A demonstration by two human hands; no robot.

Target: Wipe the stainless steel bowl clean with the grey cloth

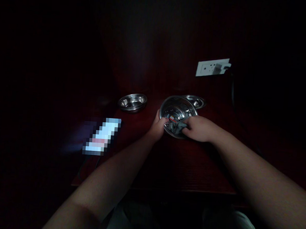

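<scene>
A shiny steel bowl (178, 109) is tilted toward me over a dark wooden table. My left hand (157, 126) grips its near left rim. My right hand (199, 129) is closed on a grey cloth (176, 127) and presses it against the inside of the bowl at its near edge. A small sticker shows inside the bowl beside the cloth.
A second steel bowl (133, 102) stands to the left, and a third (196, 101) sits just behind the held one. A lit, blurred screen (103, 136) lies at the left. A white wall socket (212, 67) with a plug and dark cable sits behind. The room is very dark.
</scene>
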